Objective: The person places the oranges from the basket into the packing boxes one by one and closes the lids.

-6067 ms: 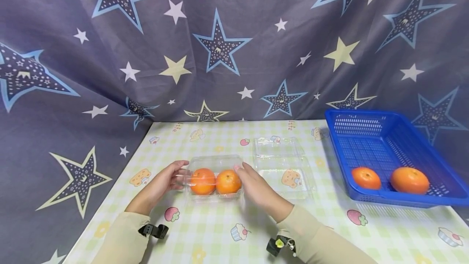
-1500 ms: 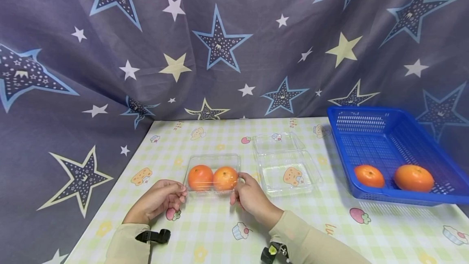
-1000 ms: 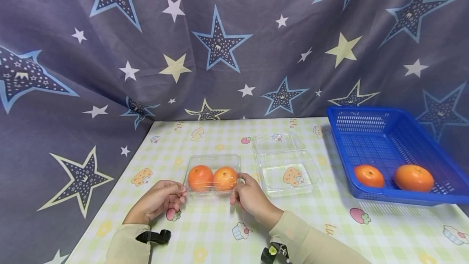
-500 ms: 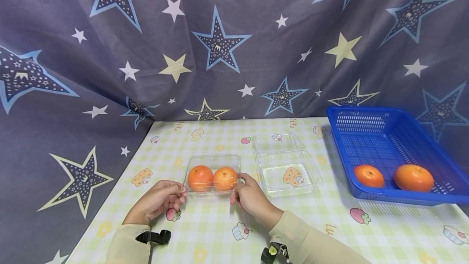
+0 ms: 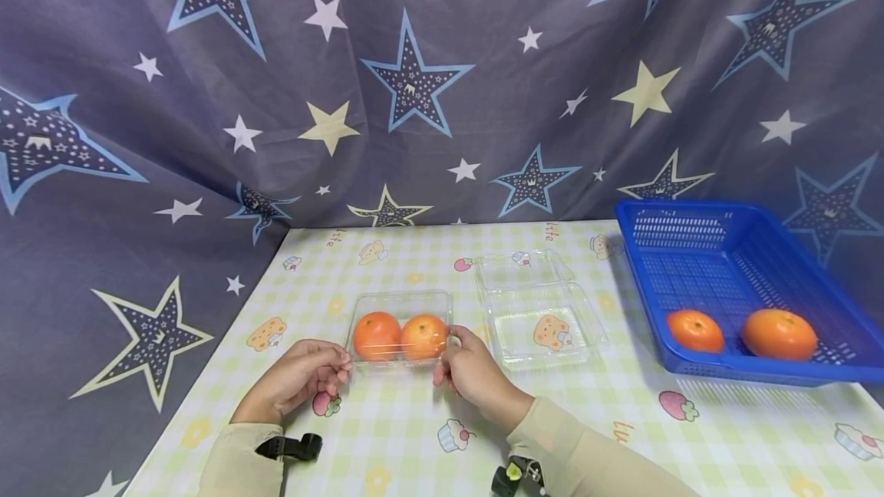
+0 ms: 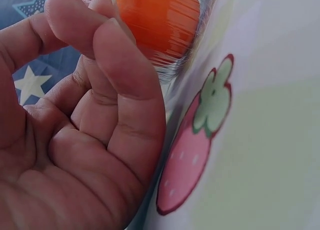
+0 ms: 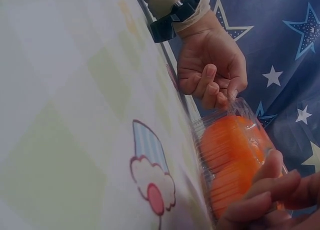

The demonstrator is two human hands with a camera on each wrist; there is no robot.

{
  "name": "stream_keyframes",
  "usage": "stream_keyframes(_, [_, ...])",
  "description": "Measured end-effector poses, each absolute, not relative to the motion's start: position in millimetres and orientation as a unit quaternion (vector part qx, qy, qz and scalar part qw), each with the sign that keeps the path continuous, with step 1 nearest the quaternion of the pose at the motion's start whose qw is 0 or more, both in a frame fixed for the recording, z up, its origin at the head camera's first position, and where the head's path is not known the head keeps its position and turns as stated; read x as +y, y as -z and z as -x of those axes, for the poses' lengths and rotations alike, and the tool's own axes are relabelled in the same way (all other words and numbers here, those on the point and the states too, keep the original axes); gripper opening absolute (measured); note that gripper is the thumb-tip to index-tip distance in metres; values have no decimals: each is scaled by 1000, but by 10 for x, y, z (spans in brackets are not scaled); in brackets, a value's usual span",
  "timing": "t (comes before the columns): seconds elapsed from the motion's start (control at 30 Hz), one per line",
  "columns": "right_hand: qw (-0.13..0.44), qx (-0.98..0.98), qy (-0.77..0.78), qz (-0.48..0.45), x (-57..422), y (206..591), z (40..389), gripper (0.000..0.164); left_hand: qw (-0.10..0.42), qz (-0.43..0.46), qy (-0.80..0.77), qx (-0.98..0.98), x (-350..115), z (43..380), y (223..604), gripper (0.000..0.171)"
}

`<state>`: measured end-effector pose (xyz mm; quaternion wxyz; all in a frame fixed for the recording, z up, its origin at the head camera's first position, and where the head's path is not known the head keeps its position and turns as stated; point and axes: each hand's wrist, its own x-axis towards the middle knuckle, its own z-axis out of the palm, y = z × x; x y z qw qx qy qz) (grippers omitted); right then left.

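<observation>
L hand (image 5: 297, 376) & R hand (image 5: 479, 378) each had fingers pinching a near corner of the closed box (image 5: 404, 297) on the table (image 5: 380, 428), 2 oranges (image 5: 376, 336) inside, prob. half done, w/ open box (image 5: 511, 337) & 2 spare oranges (image 5: 779, 334) in basket (image 5: 691, 259) apparently left.

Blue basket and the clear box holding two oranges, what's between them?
In the head view, an open clear container lies between basket and box on the checked tablecloth, with the right hand at the box's right side.
</observation>
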<state>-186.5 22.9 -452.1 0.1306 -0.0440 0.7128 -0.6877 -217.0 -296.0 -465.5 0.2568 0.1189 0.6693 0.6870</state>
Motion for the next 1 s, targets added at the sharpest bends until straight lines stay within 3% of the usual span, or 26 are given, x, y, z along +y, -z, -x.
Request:
stream_keyframes(0.63, [146, 702, 695, 48, 230, 4477, 1873, 68, 260, -97, -666, 693, -2991, 2167, 4598, 19])
stream_keyframes(0.83, [179, 702, 688, 44, 277, 4462, 1876, 72, 268, -94, -639, 715, -3005, 2154, 4552, 31])
stream_keyframes(1.0, [212, 703, 677, 49, 354, 4421, 1864, 77, 237, -73, -562, 789, -2967, 2149, 4431, 39])
